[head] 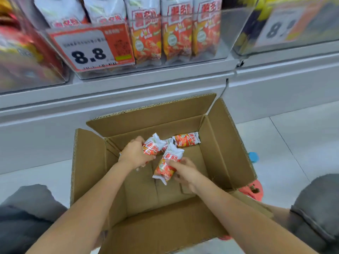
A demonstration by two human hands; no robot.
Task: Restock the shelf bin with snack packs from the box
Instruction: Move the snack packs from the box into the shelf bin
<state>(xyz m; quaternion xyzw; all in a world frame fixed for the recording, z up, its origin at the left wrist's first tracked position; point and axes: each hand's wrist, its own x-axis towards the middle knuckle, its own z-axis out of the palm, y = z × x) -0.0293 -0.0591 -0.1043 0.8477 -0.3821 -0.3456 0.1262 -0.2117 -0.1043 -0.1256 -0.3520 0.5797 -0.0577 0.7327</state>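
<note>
1. A cardboard box (216, 143) is seen open on the floor below the shelf, with most of its bottom bare.
2. One snack pack (153, 145) is gripped by the left hand (134, 154), whose fingers are curled round its lower end; more packs may be bunched in that grip, but this cannot be told.
3. A second pack (167, 165) is held by the right hand (185, 171), fingers and thumb wrapped round its middle.
4. A third pack (187, 139) is left lying against the far wall of the box, and another is partly hidden behind the gripped ones.
5. The clear shelf bin (236, 32) above is already lined with upright packs, though space is seen at its right end.
6. The restocking is judged nearly finished: the held packs are yet to be lifted into the bin, and the last few collected.
</note>
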